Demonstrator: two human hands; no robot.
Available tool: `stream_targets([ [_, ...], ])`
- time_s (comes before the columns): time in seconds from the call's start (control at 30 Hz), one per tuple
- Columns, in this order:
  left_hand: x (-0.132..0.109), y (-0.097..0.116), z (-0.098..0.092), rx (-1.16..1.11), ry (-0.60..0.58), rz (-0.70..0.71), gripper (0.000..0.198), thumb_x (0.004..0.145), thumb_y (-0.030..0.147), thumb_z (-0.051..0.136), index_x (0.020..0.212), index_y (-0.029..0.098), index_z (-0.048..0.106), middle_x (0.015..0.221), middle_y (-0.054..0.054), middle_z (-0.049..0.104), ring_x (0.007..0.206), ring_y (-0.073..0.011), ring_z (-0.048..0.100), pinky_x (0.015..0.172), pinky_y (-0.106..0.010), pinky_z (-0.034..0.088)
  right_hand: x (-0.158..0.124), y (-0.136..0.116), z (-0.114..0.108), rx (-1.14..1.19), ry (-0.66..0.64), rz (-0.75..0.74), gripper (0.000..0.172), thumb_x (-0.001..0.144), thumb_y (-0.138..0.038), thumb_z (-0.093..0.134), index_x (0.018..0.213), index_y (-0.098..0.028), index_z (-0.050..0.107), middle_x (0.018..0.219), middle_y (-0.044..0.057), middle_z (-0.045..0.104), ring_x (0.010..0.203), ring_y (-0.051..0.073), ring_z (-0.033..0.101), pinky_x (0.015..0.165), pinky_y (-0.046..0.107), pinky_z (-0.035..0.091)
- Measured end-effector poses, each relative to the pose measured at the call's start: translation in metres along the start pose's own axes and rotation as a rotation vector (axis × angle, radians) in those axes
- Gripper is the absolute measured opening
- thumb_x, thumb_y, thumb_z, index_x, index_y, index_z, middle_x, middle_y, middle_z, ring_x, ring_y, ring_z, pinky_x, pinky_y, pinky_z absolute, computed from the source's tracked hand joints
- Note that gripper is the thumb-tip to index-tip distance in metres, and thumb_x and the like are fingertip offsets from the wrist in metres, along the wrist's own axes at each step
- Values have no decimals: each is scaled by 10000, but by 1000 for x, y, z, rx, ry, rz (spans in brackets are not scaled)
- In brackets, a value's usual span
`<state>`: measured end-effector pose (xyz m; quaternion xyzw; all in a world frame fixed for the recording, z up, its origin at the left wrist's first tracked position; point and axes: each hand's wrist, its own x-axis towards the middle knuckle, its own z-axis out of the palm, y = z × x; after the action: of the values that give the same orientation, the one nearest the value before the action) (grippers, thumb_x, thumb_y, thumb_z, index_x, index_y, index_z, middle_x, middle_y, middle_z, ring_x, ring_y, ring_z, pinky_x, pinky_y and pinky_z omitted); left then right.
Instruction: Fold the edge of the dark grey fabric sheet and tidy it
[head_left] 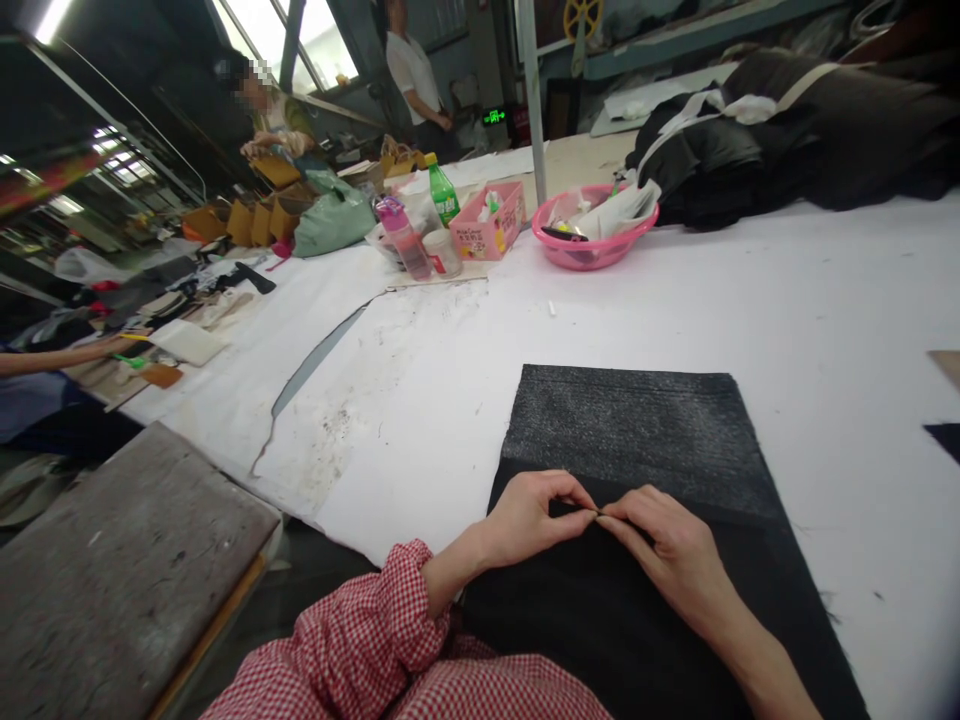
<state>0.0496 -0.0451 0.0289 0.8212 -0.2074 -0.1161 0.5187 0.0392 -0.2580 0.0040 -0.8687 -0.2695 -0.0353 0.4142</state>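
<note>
A stack of black fabric (622, 415) lies on the white-covered table in front of me, with several layered edges at its far end. Over its near part spreads a smooth black cloth (600, 620) that reaches toward my body. My left hand (536, 515) pinches the edge of this cloth between thumb and forefinger. My right hand (664, 540) pinches the same edge just beside it, and the fingertips of both hands nearly touch. Only a tiny bit of cloth shows between them.
A pink basket (592, 250), a pink box (491, 225), a green bottle (441, 190) and a pink-capped bottle (405, 240) stand farther back. Dark fabric rolls (825, 140) lie at the back right. A grey padded board (127, 570) is at lower left. Other people are at the left and back.
</note>
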Motion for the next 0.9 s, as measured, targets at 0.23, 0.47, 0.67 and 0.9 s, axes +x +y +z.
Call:
stream_targets([
  [0.23, 1, 3, 1, 10, -7, -3, 92, 852, 203, 629, 876, 152, 702, 827, -6, 660, 758, -104, 577, 722, -203, 434, -1, -2, -1, -4, -11, -21, 144, 973, -311, 539, 887, -241, 631, 804, -13, 626, 757, 160, 552, 701, 316, 404],
  [0.47, -1, 2, -17, -9, -58, -60, 103, 863, 208, 610, 864, 142, 689, 852, -18, 675, 797, -116, 611, 760, -206, 457, -7, 0, -7, -11, 11, 5, 117, 965, -308, 554, 905, -250, 635, 826, -17, 634, 779, 162, 557, 714, 307, 409],
  [0.67, -2, 5, -30, 151, -161, -49, 152, 869, 270, 637, 993, 196, 684, 967, -8, 686, 898, -141, 626, 838, -238, 463, -6, -5, -3, -60, 41, 51, 125, 961, -300, 559, 901, -243, 652, 820, -10, 644, 773, 165, 556, 718, 309, 386],
  [0.9, -3, 11, -9, 364, -181, -90, 255, 927, 436, 522, 1046, 272, 677, 1021, 28, 700, 927, -184, 635, 854, -271, 483, -7, -35, 4, -293, 94, 199, 222, 969, -404, 540, 896, -232, 659, 865, -7, 671, 858, 162, 556, 773, 320, 363],
])
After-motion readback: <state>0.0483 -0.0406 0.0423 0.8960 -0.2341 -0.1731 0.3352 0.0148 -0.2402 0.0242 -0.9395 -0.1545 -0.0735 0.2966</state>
